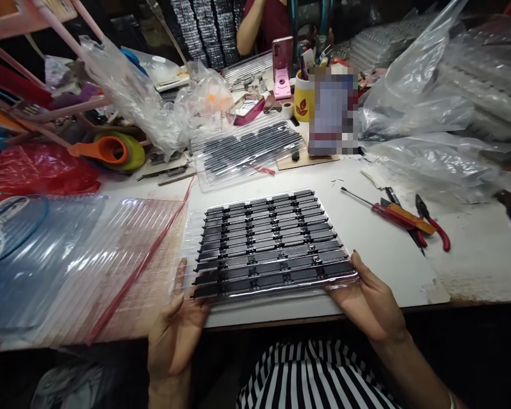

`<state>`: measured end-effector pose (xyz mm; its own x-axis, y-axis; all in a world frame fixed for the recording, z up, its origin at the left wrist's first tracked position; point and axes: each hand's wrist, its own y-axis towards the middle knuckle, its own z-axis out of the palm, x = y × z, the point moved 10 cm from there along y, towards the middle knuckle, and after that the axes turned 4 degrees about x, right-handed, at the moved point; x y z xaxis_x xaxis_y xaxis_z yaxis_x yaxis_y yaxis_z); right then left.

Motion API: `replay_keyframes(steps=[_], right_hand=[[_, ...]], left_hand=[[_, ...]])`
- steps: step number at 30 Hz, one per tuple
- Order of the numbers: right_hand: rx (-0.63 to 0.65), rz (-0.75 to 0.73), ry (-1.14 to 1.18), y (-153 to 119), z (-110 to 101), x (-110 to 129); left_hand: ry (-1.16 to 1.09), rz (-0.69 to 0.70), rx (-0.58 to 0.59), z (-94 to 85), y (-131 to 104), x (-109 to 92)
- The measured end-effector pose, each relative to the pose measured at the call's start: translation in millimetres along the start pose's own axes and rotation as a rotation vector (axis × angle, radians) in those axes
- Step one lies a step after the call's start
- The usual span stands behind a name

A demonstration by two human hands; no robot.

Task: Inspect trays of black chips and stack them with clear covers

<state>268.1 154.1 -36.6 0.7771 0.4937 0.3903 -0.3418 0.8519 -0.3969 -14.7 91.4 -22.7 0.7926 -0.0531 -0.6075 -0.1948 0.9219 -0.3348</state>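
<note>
A clear plastic tray (338,267) filled with rows of black connector-like strips (264,247) is held at the table's front edge. My left hand (179,326) grips its near left corner, the thumb at the side and the fingers partly seen through the plastic. At the near right corner, my right hand (368,298) has its thumb on the rim and its fingers under the tray. Farther back lies a second clear tray (206,179) with similar black strips.
Right of the tray lie a screwdriver (377,207) and red-handled pliers (438,227). Empty ribbed plastic trays (123,238) with a red strap spread at left. Behind stand a yellow cup (303,102), a pink phone (281,59) and plastic bags (434,165). Another person's arm (250,28) shows at the back.
</note>
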Motion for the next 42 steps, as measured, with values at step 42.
replay_keyframes(steps=[42], right_hand=[[-0.008, -0.107, -0.104, -4.0, -2.2, 8.7]], left_hand=[[-0.065, 0.048, -0.051, -3.8, -0.3, -1.9]])
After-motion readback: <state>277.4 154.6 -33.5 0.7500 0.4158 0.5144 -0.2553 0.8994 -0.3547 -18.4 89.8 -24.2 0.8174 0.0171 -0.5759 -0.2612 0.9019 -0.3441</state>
